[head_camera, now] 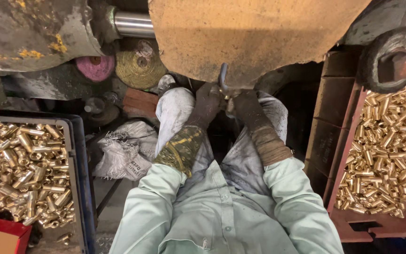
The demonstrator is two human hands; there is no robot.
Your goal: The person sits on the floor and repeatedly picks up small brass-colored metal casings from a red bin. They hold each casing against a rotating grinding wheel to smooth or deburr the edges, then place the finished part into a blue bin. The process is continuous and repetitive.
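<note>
a small brass fitting sits pinched between both gloved hands, right under the rim of the big dust-caked buffing wheel. nearest the camera are pale green sleeves, then the wrist wraps. the left hand grips the piece from its side, fingers curled; the right hand closes on it too, beside a bent grey metal holder. left — a blue crate of brass tubes; right — a red bin heaped with more. farther off lie a white sack, then pink and yellow buffing discs.
</note>
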